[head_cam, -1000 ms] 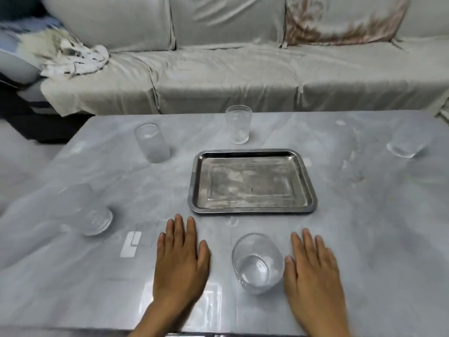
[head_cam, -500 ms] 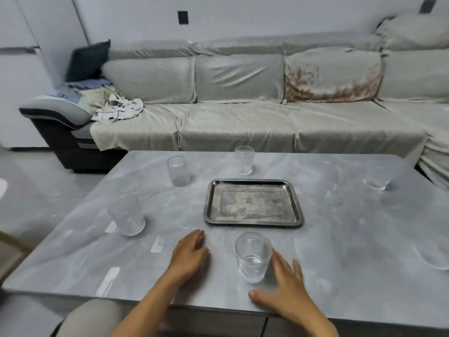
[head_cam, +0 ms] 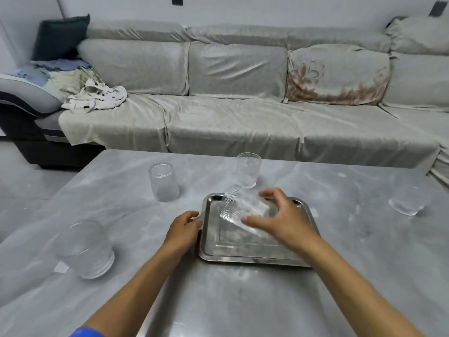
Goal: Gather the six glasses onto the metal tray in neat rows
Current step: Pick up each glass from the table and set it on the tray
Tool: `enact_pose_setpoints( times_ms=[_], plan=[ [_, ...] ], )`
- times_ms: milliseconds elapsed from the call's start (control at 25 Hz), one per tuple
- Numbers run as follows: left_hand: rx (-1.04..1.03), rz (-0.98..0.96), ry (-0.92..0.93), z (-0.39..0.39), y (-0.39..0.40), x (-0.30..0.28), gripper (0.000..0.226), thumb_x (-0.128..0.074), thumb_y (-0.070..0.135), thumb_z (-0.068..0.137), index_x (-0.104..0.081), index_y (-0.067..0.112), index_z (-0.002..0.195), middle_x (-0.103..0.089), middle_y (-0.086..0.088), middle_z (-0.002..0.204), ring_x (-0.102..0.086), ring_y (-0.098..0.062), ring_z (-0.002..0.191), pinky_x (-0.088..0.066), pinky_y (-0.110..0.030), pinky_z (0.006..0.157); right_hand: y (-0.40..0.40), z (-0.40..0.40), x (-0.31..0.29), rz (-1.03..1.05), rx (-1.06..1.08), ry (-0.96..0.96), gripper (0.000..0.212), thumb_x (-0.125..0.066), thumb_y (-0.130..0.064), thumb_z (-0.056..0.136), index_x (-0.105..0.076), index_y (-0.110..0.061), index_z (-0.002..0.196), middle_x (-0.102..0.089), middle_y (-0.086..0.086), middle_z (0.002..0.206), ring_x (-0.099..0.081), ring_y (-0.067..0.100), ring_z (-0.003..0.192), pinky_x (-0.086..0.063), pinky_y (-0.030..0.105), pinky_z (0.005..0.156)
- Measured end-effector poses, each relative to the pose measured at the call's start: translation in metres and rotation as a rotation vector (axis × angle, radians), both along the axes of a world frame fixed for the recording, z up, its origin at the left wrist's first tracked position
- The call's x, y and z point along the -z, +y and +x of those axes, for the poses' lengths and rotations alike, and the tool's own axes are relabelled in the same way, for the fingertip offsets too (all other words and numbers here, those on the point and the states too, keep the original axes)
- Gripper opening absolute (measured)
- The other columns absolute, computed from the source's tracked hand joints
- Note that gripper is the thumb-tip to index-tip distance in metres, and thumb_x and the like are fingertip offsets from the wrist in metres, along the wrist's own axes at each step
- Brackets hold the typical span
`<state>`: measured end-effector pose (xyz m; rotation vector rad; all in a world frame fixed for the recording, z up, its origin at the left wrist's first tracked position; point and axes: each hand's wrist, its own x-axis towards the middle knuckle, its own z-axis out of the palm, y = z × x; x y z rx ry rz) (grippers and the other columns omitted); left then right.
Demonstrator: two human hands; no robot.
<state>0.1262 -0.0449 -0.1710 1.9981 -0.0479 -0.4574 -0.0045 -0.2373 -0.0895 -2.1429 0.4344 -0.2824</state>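
Note:
A square metal tray [head_cam: 245,257] lies in the middle of the grey table. My right hand [head_cam: 279,218] grips a ribbed clear glass [head_cam: 237,207], blurred and tilted, over the tray's far left part. My left hand [head_cam: 183,227] rests curled against the tray's left rim, touching it. One clear glass [head_cam: 247,170] stands just behind the tray. Another glass [head_cam: 163,182] stands to the far left of the tray. A wide glass [head_cam: 85,249] stands at the near left. A low glass [head_cam: 408,200] sits at the right.
The grey marble-look table [head_cam: 243,300] has its far edge close to a long grey covered sofa [head_cam: 243,117]. Crumpled cloths [head_cam: 94,96] lie on the sofa's left end. Bare floor [head_cam: 29,178] shows at the left.
My right hand has picked up the near glass and carried it over the tray. My left hand has moved forward to the tray's left rim. The view has moved closer.

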Motion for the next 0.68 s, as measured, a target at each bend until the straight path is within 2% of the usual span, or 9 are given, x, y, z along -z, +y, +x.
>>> enact_pose_setpoints(
  times_ms=[80,160,240,360,480,560,680],
  plan=[
    [-0.035,-0.018,0.037,0.01,-0.007,-0.001,0.012,-0.063,0.02,0.085,-0.074,0.019,0.091,-0.075,-0.005,0.092,-0.065,-0.017,0.075,-0.051,-0.032,0.075,-0.006,0.04,-0.006,-0.11,0.021,0.028,0.071,-0.081,-0.061,0.046,-0.049,-0.034,0.103,-0.061,-0.01,0.101,-0.061,0.011,0.091,-0.05,0.031,0.071],
    [-0.029,0.005,0.046,0.014,-0.011,0.0,0.007,-0.066,0.021,0.073,-0.073,0.022,0.072,-0.078,-0.006,0.087,-0.07,-0.023,0.081,-0.057,-0.038,0.084,-0.009,0.071,-0.002,-0.247,0.007,0.044,0.067,-0.082,-0.052,0.049,-0.048,-0.029,0.103,-0.058,-0.007,0.095,-0.055,0.019,0.098,-0.047,0.033,0.073],
    [-0.03,0.012,0.047,0.015,-0.013,0.002,0.017,-0.062,0.021,0.061,-0.075,0.02,0.071,-0.079,-0.007,0.082,-0.072,-0.031,0.088,-0.055,-0.047,0.093,-0.006,0.091,0.007,-0.353,-0.018,0.056,0.067,-0.083,-0.043,0.054,-0.051,-0.025,0.11,-0.056,-0.005,0.096,-0.048,0.024,0.107,-0.043,0.032,0.075],
    [-0.031,0.008,0.021,0.011,-0.015,0.005,0.029,-0.057,0.018,0.06,-0.078,0.018,0.08,-0.078,-0.009,0.079,-0.07,-0.04,0.093,-0.051,-0.056,0.097,0.003,0.108,0.022,-0.459,-0.065,0.033,0.066,-0.08,-0.036,0.06,-0.055,-0.02,0.118,-0.064,0.002,0.109,-0.048,0.028,0.111,-0.044,0.033,0.08],
    [-0.041,-0.003,0.025,0.014,-0.016,0.009,0.037,-0.055,0.015,0.066,-0.079,0.02,0.094,-0.08,-0.003,0.088,-0.07,-0.034,0.1,-0.046,-0.055,0.103,0.011,0.118,0.028,-0.515,-0.096,0.0,0.062,-0.078,-0.039,0.063,-0.056,-0.018,0.116,-0.066,0.004,0.112,-0.05,0.029,0.11,-0.047,0.036,0.081],
    [-0.055,-0.014,0.02,0.013,-0.016,0.013,0.034,-0.056,0.011,0.072,-0.078,0.021,0.097,-0.08,0.0,0.09,-0.07,-0.027,0.101,-0.046,-0.05,0.104,0.017,0.123,0.028,-0.528,-0.103,-0.02,0.056,-0.079,-0.043,0.063,-0.057,-0.019,0.109,-0.067,0.003,0.106,-0.053,0.027,0.104,-0.045,0.036,0.074],
    [-0.092,0.04,0.001,0.013,-0.017,0.014,0.026,-0.058,0.012,0.079,-0.075,0.031,0.083,-0.078,0.008,0.087,-0.07,-0.021,0.098,-0.045,-0.048,0.104,0.024,0.126,0.029,-0.552,-0.108,-0.034,0.049,-0.08,-0.045,0.064,-0.055,-0.019,0.098,-0.066,0.002,0.098,-0.052,0.025,0.095,-0.036,0.033,0.066]
  ],
)
